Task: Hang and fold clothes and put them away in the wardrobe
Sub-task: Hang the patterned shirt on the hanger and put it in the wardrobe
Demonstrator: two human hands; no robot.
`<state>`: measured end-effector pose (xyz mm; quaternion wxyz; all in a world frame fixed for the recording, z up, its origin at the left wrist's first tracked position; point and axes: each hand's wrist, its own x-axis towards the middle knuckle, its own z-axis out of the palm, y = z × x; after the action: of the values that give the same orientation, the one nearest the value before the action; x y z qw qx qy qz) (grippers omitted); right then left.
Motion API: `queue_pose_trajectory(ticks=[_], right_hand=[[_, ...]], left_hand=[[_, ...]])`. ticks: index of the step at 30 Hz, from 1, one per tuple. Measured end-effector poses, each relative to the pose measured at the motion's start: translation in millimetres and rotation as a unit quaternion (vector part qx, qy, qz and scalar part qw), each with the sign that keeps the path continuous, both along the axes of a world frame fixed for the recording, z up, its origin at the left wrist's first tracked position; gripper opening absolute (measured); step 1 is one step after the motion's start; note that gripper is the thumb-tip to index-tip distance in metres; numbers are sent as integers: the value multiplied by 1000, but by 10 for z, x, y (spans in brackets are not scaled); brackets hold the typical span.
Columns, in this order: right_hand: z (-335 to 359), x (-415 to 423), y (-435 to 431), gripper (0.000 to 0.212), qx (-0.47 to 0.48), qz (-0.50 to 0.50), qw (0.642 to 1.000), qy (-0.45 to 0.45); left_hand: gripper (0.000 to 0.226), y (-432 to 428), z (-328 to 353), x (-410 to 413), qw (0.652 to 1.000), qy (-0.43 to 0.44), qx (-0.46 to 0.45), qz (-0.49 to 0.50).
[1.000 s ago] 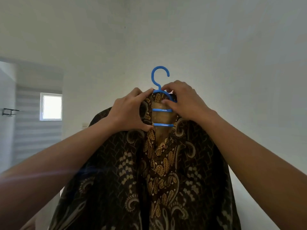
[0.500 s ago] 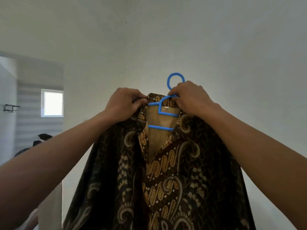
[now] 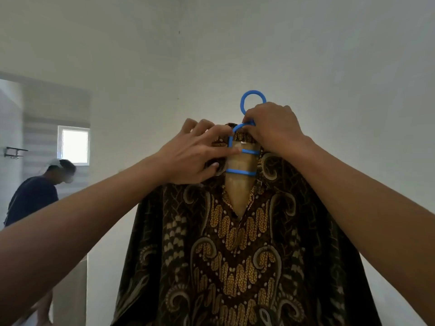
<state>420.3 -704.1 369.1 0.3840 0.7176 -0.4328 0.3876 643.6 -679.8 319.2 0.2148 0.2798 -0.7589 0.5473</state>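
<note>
A dark brown batik shirt point(image 3: 235, 243) with gold patterns hangs on a blue plastic hanger point(image 3: 242, 150), held up in front of me against a white wall. My right hand point(image 3: 273, 128) grips the hanger's neck just under its round hook point(image 3: 253, 100). My left hand point(image 3: 195, 154) pinches the shirt's collar on the left side, fingers reaching across to the hanger's upper crossbar. The collar opening shows the shirt's tan inner back and two blue crossbars. The hanger's shoulders are hidden under the fabric.
A person in a dark shirt and white cap point(image 3: 35, 191) stands at the left, in a doorway with a small bright window point(image 3: 74, 145) behind. A wall bracket point(image 3: 14, 151) is at the far left. White walls fill the view.
The shirt and hanger have shifted slightly right and the view has tilted. My left hand has spread its fingers across the collar to the hanger bar. A person has come into view at the left.
</note>
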Motion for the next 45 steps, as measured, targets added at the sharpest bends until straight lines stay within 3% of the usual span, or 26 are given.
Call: queue_pose_trajectory(ticks=[2, 4, 7, 10, 14, 17, 20, 22, 29, 34, 36, 42, 45], right_hand=[[-2, -7, 14, 18, 5, -1, 1000, 5], [-23, -13, 18, 17, 14, 1, 1000, 6], [-68, -9, 21, 17, 45, 4, 999, 11], [-109, 1, 14, 17, 52, 11, 999, 8], [-176, 33, -20, 17, 59, 15, 998, 20], [-183, 61, -18, 18, 52, 34, 998, 8], [-162, 58, -4, 18, 56, 29, 998, 25], [-141, 34, 1, 18, 51, 32, 998, 26], [-124, -44, 27, 21, 66, 52, 996, 9], [-142, -172, 95, 23, 85, 38, 996, -7], [-157, -254, 141, 23, 90, 34, 995, -16], [-147, -504, 358, 21, 108, 24, 993, -32], [-190, -723, 493, 33, 118, 81, 989, -43]], left_hand=[[35, 45, 52, -90, 1000, -19, -14, 12], [22, 78, 104, -160, 1000, 30, 2, 6], [21, 89, 90, -248, 984, 148, 92, -26], [20, 9, -36, -273, 987, 137, 87, 6], [18, -6, -94, -258, 976, 192, 92, -44], [34, -37, -114, -247, 971, 187, 131, -71], [56, -65, -97, -163, 943, 249, 181, -125], [57, -90, -83, -78, 924, 276, 228, -133], [55, -144, -192, 5, 938, 247, 221, -97], [112, -112, -227, -133, 960, 174, 219, -24], [123, -117, -240, -221, 969, 153, 195, 2], [110, -109, -240, -537, 973, 164, 158, -37], [106, -61, -167, -672, 970, 174, 159, -61]])
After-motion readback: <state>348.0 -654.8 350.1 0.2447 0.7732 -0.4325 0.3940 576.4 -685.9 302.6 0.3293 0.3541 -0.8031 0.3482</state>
